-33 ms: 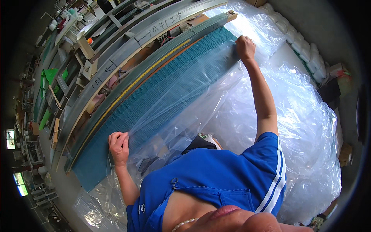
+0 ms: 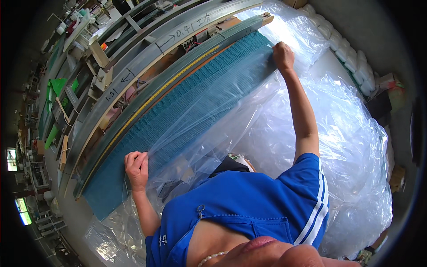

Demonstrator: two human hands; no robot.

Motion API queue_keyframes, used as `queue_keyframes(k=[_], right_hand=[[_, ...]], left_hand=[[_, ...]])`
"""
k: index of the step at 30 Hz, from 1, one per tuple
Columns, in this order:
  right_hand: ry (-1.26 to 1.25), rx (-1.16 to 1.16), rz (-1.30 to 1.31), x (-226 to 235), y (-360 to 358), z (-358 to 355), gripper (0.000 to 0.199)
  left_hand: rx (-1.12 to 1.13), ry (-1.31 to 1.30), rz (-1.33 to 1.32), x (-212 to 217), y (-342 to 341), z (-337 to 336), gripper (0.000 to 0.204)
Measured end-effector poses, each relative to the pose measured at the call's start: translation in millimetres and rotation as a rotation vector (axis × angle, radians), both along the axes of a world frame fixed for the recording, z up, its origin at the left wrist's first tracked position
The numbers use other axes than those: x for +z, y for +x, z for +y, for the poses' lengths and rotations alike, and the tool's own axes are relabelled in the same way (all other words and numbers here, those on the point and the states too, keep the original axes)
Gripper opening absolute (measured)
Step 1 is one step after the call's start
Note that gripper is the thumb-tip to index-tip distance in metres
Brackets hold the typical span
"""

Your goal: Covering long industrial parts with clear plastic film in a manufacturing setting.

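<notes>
A clear plastic film [image 2: 209, 111] stretches between my two hands over a blue-green board [image 2: 104, 180] with a ridged, wrinkled teal surface. My left hand [image 2: 137, 170] is closed, pinching the film's edge between thumb and fingers near the left part of the board. At the far right end, my right hand [image 2: 283, 57] is also closed, gripping the other end of the film. Taut folds in the film fan out from my left hand toward the right. Its lower part hangs down in front of me and is partly hidden by my blue shirt.
Along the board's far side runs a long rail with a yellow measuring tape [image 2: 153, 99]. Behind it lie metal beams [image 2: 164, 40] with handwritten marks. A large heap of clear plastic [image 2: 351, 147] fills the right. White wrapped bundles [image 2: 351, 58] line the wall, and green cloth [image 2: 55, 89] hangs at left.
</notes>
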State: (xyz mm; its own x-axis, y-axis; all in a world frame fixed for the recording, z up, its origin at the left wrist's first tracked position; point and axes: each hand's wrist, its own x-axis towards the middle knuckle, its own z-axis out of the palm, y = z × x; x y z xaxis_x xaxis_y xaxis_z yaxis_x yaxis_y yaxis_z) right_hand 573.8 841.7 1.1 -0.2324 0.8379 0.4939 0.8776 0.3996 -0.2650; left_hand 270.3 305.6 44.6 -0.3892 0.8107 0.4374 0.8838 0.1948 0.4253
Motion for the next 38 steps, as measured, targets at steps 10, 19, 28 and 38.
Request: queue_keyframes(k=[10, 19, 28, 38], right_hand=[[-0.732, 0.365, 0.594, 13.3, 33.1, 16.7, 0.026], [-0.224, 0.271, 0.392, -16.5, 17.1, 51.0, 0.019], [-0.123, 0.022, -0.123, -14.3, -30.3, 13.0, 0.027], [-0.241, 0.006, -0.153, -10.7, -31.9, 19.6, 0.044]], left_hand=[[0.017, 0.015, -0.014, -3.8, -1.9, -2.7, 0.013], [0.043, 0.124, 0.102, 1.2, -7.1, -5.0, 0.009], [0.077, -0.796, -0.539, 47.0, 34.6, -109.0, 0.035], [1.153, -0.652, -0.324, -120.1, 26.3, -389.4, 0.042]])
